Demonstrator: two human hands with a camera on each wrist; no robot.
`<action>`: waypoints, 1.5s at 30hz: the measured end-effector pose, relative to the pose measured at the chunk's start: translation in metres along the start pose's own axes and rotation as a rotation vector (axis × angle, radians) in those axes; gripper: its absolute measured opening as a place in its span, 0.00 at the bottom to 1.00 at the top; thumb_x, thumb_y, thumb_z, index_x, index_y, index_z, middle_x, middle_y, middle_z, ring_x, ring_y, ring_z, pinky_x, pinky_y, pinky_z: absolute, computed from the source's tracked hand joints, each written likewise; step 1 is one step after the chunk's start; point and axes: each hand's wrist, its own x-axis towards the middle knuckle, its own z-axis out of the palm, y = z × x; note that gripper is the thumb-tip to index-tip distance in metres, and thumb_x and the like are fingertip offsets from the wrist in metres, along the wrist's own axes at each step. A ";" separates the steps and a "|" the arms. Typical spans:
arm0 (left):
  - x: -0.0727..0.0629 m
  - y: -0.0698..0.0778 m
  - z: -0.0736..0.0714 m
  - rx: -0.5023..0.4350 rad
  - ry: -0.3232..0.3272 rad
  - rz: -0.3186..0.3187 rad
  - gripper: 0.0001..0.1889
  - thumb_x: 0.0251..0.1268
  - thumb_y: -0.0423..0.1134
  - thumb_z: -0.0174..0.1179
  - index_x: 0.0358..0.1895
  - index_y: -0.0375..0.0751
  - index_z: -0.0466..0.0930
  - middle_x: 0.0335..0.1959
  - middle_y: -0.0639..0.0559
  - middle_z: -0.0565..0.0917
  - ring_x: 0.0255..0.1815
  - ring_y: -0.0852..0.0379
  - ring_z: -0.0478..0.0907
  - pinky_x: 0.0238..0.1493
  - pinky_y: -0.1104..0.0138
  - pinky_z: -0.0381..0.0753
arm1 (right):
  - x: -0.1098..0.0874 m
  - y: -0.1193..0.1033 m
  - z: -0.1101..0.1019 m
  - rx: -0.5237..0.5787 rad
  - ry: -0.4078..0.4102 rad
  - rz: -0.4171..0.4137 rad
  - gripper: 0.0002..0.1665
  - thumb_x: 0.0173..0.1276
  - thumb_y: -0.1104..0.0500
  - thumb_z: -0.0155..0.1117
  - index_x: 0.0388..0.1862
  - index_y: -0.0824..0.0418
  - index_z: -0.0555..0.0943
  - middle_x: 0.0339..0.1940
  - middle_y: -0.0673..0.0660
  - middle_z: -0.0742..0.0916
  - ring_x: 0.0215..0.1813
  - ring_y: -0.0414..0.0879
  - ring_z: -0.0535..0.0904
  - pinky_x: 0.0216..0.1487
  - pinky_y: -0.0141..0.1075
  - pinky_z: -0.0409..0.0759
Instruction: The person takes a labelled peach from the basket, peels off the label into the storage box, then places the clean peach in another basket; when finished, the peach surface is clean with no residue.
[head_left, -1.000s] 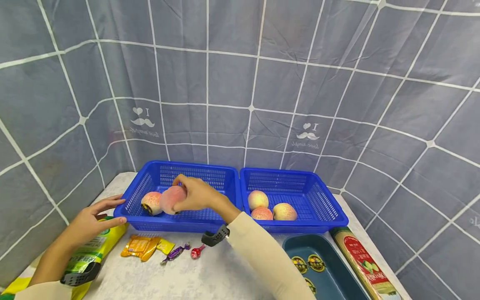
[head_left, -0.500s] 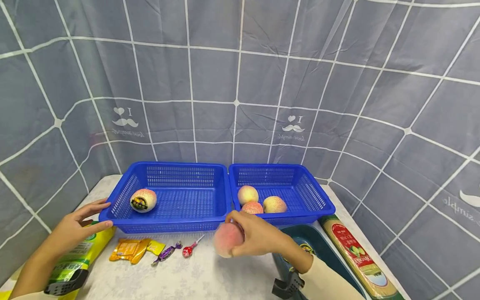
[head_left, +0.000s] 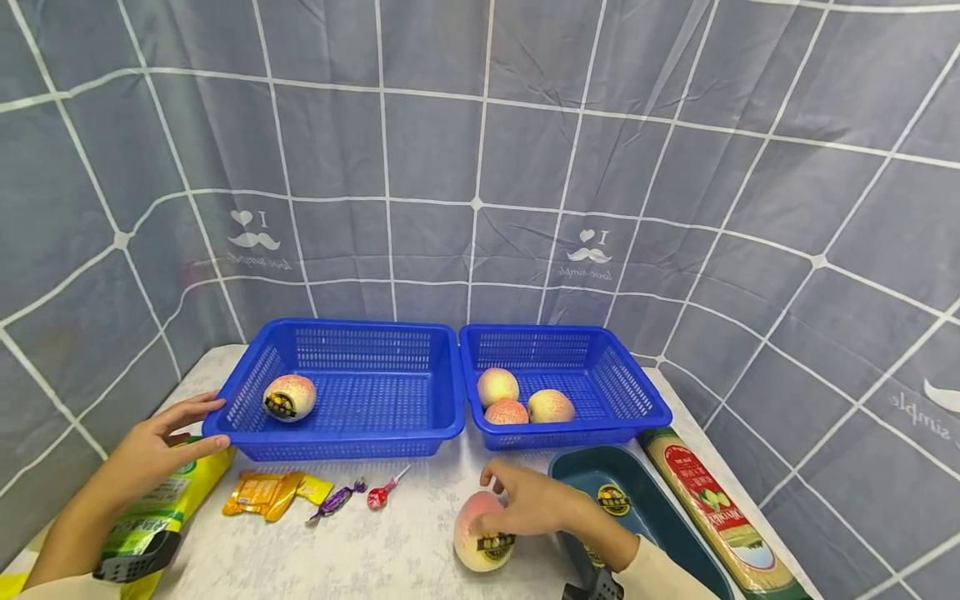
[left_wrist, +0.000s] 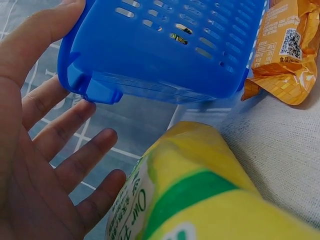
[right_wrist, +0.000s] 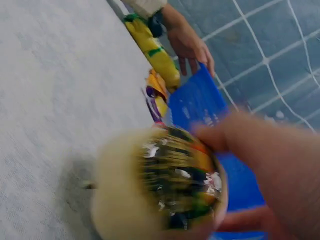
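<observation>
A pink and cream peach with a dark gold-printed sticker is low over the front middle of the tabletop. My right hand holds it from the right, the thumb across its side and the fingers bent near its top. In the right wrist view the peach is blurred. At the left blue basket, my left hand touches the front left corner with thumb and forefinger. The left wrist view shows that hand's fingers spread and fairly straight, the thumb at the rim. Another stickered peach lies inside this basket.
A second blue basket holds three peaches. In front of it lie a dark teal tray and a long olive-labelled packet. Wrapped sweets, a red lollipop and a yellow-green bag lie at the left.
My right hand has carried the peach out of the left basket, rightward and toward me, down near the tabletop. My left hand stays at the basket corner. The head view has shifted slightly.
</observation>
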 end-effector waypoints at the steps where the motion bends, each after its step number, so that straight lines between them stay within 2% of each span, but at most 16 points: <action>1: 0.001 0.001 0.000 0.001 -0.005 -0.001 0.27 0.65 0.36 0.71 0.64 0.29 0.76 0.61 0.80 0.67 0.52 0.86 0.64 0.43 0.82 0.74 | 0.002 0.000 0.001 -0.005 0.055 -0.024 0.25 0.60 0.39 0.72 0.46 0.49 0.74 0.38 0.49 0.80 0.33 0.38 0.75 0.30 0.35 0.75; 5: 0.005 0.006 0.000 0.018 -0.019 -0.005 0.28 0.65 0.38 0.70 0.66 0.32 0.75 0.57 0.81 0.69 0.51 0.86 0.65 0.42 0.82 0.73 | 0.007 0.000 0.005 -0.091 0.228 -0.139 0.19 0.64 0.43 0.73 0.37 0.49 0.72 0.34 0.48 0.75 0.31 0.36 0.70 0.27 0.31 0.71; 8: 0.007 0.009 -0.003 0.059 -0.022 -0.014 0.28 0.65 0.40 0.71 0.66 0.35 0.75 0.56 0.75 0.71 0.52 0.80 0.67 0.42 0.82 0.72 | 0.008 -0.001 0.006 -0.135 0.255 -0.200 0.12 0.70 0.45 0.68 0.35 0.47 0.75 0.34 0.45 0.76 0.34 0.35 0.72 0.30 0.30 0.72; 10: 0.009 0.012 -0.005 0.095 -0.018 -0.009 0.28 0.64 0.41 0.71 0.65 0.36 0.76 0.59 0.63 0.75 0.57 0.66 0.69 0.43 0.77 0.71 | 0.007 -0.001 0.004 -0.127 0.230 -0.216 0.07 0.75 0.47 0.63 0.39 0.47 0.79 0.38 0.44 0.78 0.39 0.36 0.75 0.36 0.31 0.75; 12: 0.011 0.019 -0.005 0.143 -0.002 0.010 0.28 0.62 0.43 0.72 0.63 0.36 0.77 0.62 0.46 0.74 0.61 0.47 0.67 0.47 0.67 0.71 | 0.006 -0.001 0.001 -0.103 0.192 -0.221 0.07 0.78 0.50 0.59 0.47 0.49 0.82 0.43 0.44 0.80 0.44 0.38 0.78 0.41 0.34 0.78; 13: 0.011 0.025 -0.004 0.161 0.012 0.026 0.28 0.61 0.43 0.73 0.63 0.36 0.77 0.63 0.38 0.72 0.62 0.38 0.65 0.49 0.59 0.70 | 0.005 0.000 -0.001 -0.087 0.169 -0.218 0.09 0.79 0.51 0.58 0.50 0.50 0.82 0.46 0.45 0.81 0.46 0.39 0.79 0.42 0.35 0.79; 15: 0.013 0.043 0.000 0.168 0.045 0.074 0.28 0.58 0.41 0.75 0.60 0.35 0.78 0.63 0.32 0.71 0.61 0.28 0.61 0.48 0.46 0.66 | 0.004 0.002 -0.004 -0.046 0.133 -0.213 0.10 0.79 0.54 0.58 0.53 0.51 0.82 0.48 0.45 0.81 0.48 0.39 0.79 0.44 0.35 0.79; 18: 0.013 0.084 0.019 0.123 0.072 0.213 0.27 0.52 0.36 0.78 0.57 0.40 0.81 0.60 0.40 0.75 0.62 0.39 0.66 0.56 0.53 0.67 | 0.002 0.004 -0.007 0.007 0.103 -0.197 0.11 0.77 0.56 0.61 0.55 0.52 0.82 0.50 0.46 0.82 0.48 0.39 0.80 0.44 0.34 0.79; 20: 0.012 0.113 0.040 0.067 0.012 0.340 0.28 0.51 0.35 0.79 0.57 0.45 0.81 0.58 0.48 0.79 0.60 0.51 0.71 0.58 0.64 0.71 | 0.001 0.005 -0.008 0.032 0.095 -0.194 0.11 0.76 0.56 0.63 0.54 0.54 0.82 0.50 0.47 0.83 0.48 0.40 0.81 0.43 0.34 0.79; 22: 0.009 0.138 0.068 0.013 -0.106 0.438 0.29 0.53 0.38 0.78 0.60 0.51 0.80 0.58 0.56 0.79 0.58 0.59 0.74 0.56 0.70 0.74 | 0.002 0.005 -0.009 0.045 0.096 -0.188 0.10 0.75 0.56 0.63 0.52 0.54 0.82 0.49 0.47 0.84 0.47 0.40 0.81 0.42 0.33 0.79; 24: 0.004 0.156 0.099 -0.025 -0.263 0.476 0.31 0.57 0.46 0.76 0.65 0.54 0.75 0.61 0.58 0.76 0.60 0.58 0.74 0.57 0.60 0.78 | 0.003 0.006 -0.008 0.053 0.101 -0.183 0.09 0.74 0.56 0.64 0.50 0.54 0.82 0.47 0.47 0.85 0.46 0.41 0.82 0.42 0.33 0.80; 26: -0.001 0.166 0.132 -0.046 -0.400 0.445 0.37 0.58 0.53 0.74 0.70 0.55 0.70 0.67 0.57 0.71 0.63 0.53 0.73 0.58 0.52 0.78 | 0.004 0.007 -0.007 0.059 0.115 -0.178 0.07 0.73 0.56 0.65 0.48 0.55 0.82 0.45 0.46 0.86 0.45 0.41 0.83 0.41 0.33 0.80; 30: -0.003 0.168 0.190 -0.075 -0.576 0.320 0.50 0.52 0.58 0.76 0.77 0.51 0.59 0.72 0.51 0.65 0.67 0.46 0.70 0.62 0.47 0.74 | 0.006 0.008 -0.003 0.065 0.153 -0.153 0.05 0.70 0.56 0.70 0.41 0.53 0.83 0.40 0.45 0.87 0.43 0.41 0.84 0.37 0.31 0.81; 34: 0.004 0.158 0.226 -0.191 -0.658 0.255 0.48 0.49 0.52 0.80 0.73 0.47 0.63 0.64 0.52 0.73 0.59 0.52 0.76 0.58 0.56 0.78 | 0.010 0.006 0.002 0.065 0.197 -0.146 0.05 0.67 0.57 0.73 0.37 0.53 0.84 0.36 0.44 0.86 0.41 0.41 0.84 0.34 0.31 0.80; 40: 0.008 0.145 0.247 -0.446 -0.712 0.238 0.39 0.50 0.42 0.80 0.64 0.42 0.68 0.56 0.51 0.79 0.52 0.58 0.80 0.50 0.65 0.82 | 0.011 0.001 0.006 0.064 0.239 -0.141 0.05 0.65 0.59 0.74 0.34 0.53 0.83 0.36 0.44 0.84 0.40 0.39 0.81 0.35 0.30 0.79; 45: 0.007 0.143 0.252 -0.518 -0.710 0.236 0.38 0.51 0.41 0.80 0.64 0.43 0.67 0.59 0.47 0.76 0.54 0.55 0.80 0.51 0.64 0.83 | 0.010 0.000 0.007 0.118 0.267 -0.134 0.06 0.66 0.62 0.72 0.31 0.54 0.82 0.35 0.47 0.83 0.38 0.39 0.80 0.33 0.31 0.79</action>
